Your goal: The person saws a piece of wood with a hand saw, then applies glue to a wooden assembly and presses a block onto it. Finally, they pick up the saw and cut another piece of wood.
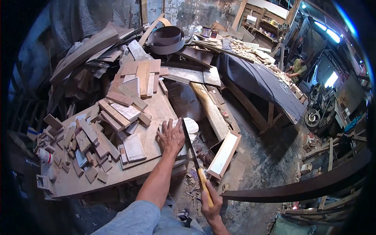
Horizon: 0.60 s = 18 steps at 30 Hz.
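Observation:
My right hand is wrapped around the yellow handle of a handsaw. Its dark, narrow blade runs up and away to a pale wooden piece with a rounded end. The blade's far end lies against or over this piece; exact contact is hard to tell. My left hand rests on the same piece, just left of the blade, fingers spread and pressing down. Part of the piece is hidden under the palm. Beneath it is the corner of a wooden worktable, with the rounded end sticking out past its edge.
Small wood offcuts and stacked boards cover the table's left. A long plank and a pale wooden trough stand to the right. A curved dark strip crosses the lower right. Another person works beyond a cloth-draped table.

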Each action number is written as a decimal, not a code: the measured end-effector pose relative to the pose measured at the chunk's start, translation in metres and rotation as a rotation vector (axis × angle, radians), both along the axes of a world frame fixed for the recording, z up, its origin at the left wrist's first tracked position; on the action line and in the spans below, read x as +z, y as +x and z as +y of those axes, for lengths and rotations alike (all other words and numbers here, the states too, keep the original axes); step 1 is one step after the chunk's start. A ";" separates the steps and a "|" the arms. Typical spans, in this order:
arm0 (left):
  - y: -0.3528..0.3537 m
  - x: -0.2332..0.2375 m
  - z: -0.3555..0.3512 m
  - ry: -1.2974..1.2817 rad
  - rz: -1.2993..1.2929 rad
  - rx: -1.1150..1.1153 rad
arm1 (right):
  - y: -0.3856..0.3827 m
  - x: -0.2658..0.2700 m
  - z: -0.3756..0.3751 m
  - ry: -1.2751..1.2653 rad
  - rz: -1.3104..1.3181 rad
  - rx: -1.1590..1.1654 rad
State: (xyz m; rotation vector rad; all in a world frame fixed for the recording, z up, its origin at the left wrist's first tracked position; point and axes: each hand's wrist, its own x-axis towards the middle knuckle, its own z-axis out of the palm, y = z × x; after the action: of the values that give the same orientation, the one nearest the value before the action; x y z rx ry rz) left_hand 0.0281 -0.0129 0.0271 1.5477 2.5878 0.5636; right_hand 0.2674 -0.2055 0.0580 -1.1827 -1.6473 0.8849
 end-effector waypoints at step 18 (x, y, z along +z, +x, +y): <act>-0.002 -0.007 0.000 0.030 -0.033 -0.030 | 0.075 0.035 -0.091 0.188 0.177 -0.100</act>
State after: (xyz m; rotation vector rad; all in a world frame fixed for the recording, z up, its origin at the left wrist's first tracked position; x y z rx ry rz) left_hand 0.0264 -0.0128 0.0201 1.5693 2.5390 0.6230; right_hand 0.3428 -0.2963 0.0928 -1.0182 -1.4801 0.7331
